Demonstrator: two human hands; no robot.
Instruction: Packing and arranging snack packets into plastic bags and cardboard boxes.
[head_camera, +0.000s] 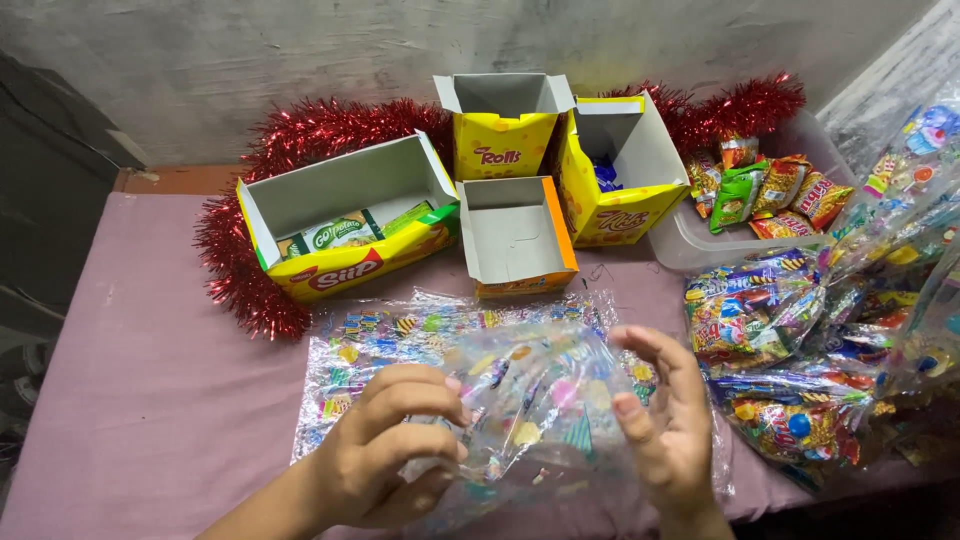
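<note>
Grey plaster wall (250, 60) across the top of the frame, a table with a pink cloth (130, 380) below it. Red tinsel (300, 130) strung along the back edge. Four opened yellow cartons mid-frame: a long one (345, 215) at left with green packets inside, a small orange-edged one (518, 235) at centre, two taller ones (505, 125) (615, 170) behind. Clear tub (690, 240) of snack packets at upper right; filled party bags (790, 350) heaped at right.

Lower centre: a clear printed bag (545, 405) held up between both hands, above a flat stack of the same bags (400, 335) on the cloth. Left hand (390, 450) pinching the bag's left edge, fingers curled shut on the plastic. Right hand (670, 420) at the bag's right edge, fingers spread and loose, touching rather than clamping. Bag between the two hands, long axis roughly left to right, mouth not clearly visible. Both hands about equally near, the left with the firmer hold.
</note>
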